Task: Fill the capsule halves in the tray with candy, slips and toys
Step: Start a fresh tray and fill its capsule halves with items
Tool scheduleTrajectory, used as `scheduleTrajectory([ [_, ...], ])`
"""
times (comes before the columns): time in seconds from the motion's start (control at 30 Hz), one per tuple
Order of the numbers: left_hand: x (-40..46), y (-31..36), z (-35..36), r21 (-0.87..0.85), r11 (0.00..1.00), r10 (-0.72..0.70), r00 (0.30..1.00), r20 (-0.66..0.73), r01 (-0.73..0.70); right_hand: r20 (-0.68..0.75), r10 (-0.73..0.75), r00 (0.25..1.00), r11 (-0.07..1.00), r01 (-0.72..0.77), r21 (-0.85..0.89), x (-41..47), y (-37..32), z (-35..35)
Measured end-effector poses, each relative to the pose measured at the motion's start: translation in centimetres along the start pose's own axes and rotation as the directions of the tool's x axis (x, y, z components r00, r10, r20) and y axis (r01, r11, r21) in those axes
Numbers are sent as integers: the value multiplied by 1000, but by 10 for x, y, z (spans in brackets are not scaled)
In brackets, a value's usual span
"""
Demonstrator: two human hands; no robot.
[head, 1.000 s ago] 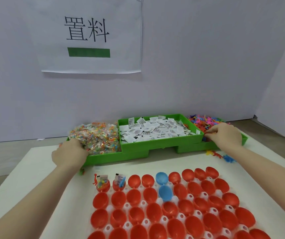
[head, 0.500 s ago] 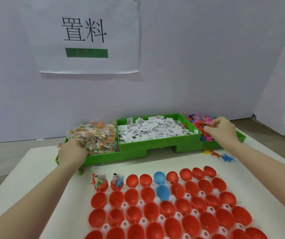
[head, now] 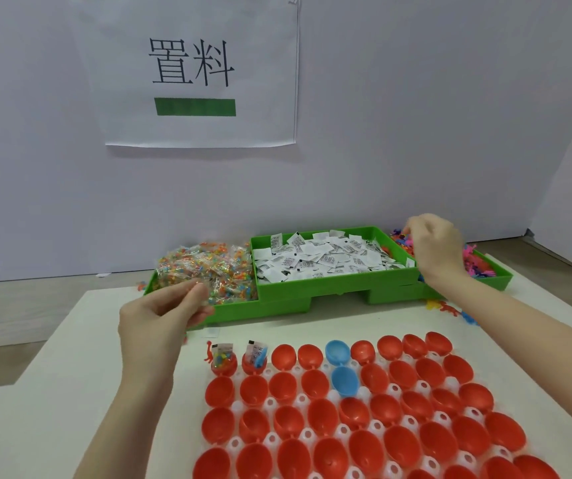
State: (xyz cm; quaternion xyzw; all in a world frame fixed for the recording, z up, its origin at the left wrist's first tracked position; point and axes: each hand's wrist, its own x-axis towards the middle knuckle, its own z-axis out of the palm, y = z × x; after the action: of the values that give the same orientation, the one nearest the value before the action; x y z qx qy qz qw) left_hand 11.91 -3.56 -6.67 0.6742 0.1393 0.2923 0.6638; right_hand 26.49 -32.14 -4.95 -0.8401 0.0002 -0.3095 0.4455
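Holding a clear candy packet (head: 199,299) pinched between thumb and fingers, your left hand (head: 160,316) sits above the white table (head: 53,426), just in front of the left green plastic bin (head: 229,307) heaped with clear packets of multicoloured candy (head: 205,267). Your right hand (head: 435,248) is raised over the right green plastic bin (head: 495,280) of small bright plastic toys (head: 478,262), fingers curled downward; whether they pinch a toy cannot be told, as the fingertips face away. Between these two bins stands the raised middle green plastic bin (head: 333,283), filled with folded white paper slips (head: 322,259). The white plastic tray (head: 376,426) lies nearest you on the table and carries rows of open red plastic capsule halves (head: 360,440), with two blue plastic capsule halves (head: 341,366) in the far rows. Only the two red halves at the far left corner are loaded: the first filled capsule half (head: 224,361) shows candy, a slip and a red toy figure hanging over its rim; the second filled capsule half (head: 254,359) shows a slip and a blue toy. A few loose toys (head: 450,309) lie on the table beside your right forearm. On the pale wall behind the bins hangs a white paper sign (head: 194,70) bearing two black characters and a green bar.
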Motion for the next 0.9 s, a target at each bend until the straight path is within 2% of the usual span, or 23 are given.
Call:
scheduleTrajectory([
  [0.07, -8, 11, -1, -47, 997, -53, 994, 96, 57, 252, -47, 967, 989, 80, -123, -7, -9, 7],
  [0.13, -13, 21, 0, -81, 990, -103, 980, 172, 118, 464, 15, 886, 930, 158, -333, -9, -15, 15],
  [0.2, -19, 30, 1, -99, 982, -134, 967, 217, 158, 529, 154, 835, 877, 131, -462, -6, -17, 22],
  [0.33, -29, 39, 1, -116, 983, -117, 968, 220, 145, 468, 385, 795, 788, -20, -615, 1, -25, 32],
  [0.47, -33, 44, 2, -105, 991, -63, 976, 207, 86, 376, 334, 864, 745, 2, -667, 1, -21, 36],
  [0.7, -38, 51, 4, -130, 991, -8, 982, 187, 33, 327, 400, 856, 686, -43, -727, 0, -27, 30],
  [0.83, -38, 51, 9, -116, 993, -1, 978, 208, 26, 404, 379, 833, 782, -55, -621, -3, -27, 33],
  [0.9, -40, 49, 11, -96, 995, -14, 971, 238, 38, 404, 367, 838, 797, -59, -601, -4, -26, 35],
])
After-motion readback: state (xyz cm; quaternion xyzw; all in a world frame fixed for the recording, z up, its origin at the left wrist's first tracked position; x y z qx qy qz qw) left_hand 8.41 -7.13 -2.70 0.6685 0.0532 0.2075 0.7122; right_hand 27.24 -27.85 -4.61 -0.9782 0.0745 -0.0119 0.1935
